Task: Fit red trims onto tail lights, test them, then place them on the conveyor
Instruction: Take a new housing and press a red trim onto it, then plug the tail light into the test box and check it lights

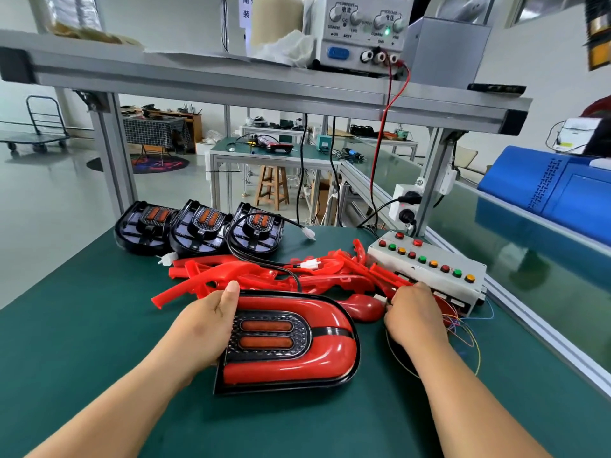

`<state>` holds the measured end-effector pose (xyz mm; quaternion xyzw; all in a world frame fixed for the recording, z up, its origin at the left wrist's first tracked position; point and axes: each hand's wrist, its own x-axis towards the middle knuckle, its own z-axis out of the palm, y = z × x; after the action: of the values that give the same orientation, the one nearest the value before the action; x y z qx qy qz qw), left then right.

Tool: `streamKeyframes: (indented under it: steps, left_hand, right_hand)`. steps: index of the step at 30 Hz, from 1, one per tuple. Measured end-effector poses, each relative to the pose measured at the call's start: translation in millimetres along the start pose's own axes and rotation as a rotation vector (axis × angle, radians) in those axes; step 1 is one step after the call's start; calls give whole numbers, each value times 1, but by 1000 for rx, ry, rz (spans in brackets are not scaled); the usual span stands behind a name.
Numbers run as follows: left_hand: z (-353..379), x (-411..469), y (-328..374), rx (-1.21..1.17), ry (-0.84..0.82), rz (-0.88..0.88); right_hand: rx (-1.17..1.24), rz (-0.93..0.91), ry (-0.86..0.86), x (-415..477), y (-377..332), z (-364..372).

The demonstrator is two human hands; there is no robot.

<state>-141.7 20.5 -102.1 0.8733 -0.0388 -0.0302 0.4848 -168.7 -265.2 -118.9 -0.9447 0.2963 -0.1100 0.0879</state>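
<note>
Testing seems in hand: tail light (287, 342) is held by left grip (205, 328), white connector (382, 299) pinched by right grip (413, 315); careful plugging is needed next.

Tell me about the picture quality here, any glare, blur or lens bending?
Head view: lighting is soft and even; white glare streaks sit on the glossy red trim; the shelf beam bows slightly from wide-angle distortion; the shiny conveyor mirrors the blue case; the dark object at top right is blurred.
</note>
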Motion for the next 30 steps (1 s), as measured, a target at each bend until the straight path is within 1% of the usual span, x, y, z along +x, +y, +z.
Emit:
streamKeyframes:
  steps: [3,5,6,9,12,14,16,19,22,25,27,30]
  left_hand:
    - [-10,4,0,119,13,44]
    - [-23,13,4,208,30,84]
    - [-32,21,9,216,34,108]
    - [-57,56,31,90,43,179]
    - [-60,106,51,77,75,181]
    - [-50,137,56,177,101,141]
    - [-38,159,54,343,120,111]
    - [-19,177,45,546,108,77]
    - [-8,184,38,629,90,45]
    - [-7,185,38,639,132,29]
    - [-10,184,41,592,159,47]
    - [-15,182,51,383,196,133]
  right_hand:
    - [-39,-48,103,-5,1,-4]
    - [-69,-47,204,-8,2,-7]
    - [-63,-37,236,-9,3,-7]
    - [14,-28,261,-8,-2,-8]
    - [115,-42,242,-7,-10,-5]
    - [131,-63,236,-6,-13,-2]
    - [157,-67,225,-4,-15,0]
    - [193,-79,205,-2,-15,1]
    - [208,-93,200,-2,-15,2]
    - [206,-91,191,-2,-15,1]
    - [209,-90,183,-3,-16,0]
    - [225,-87,181,-5,-17,-1]
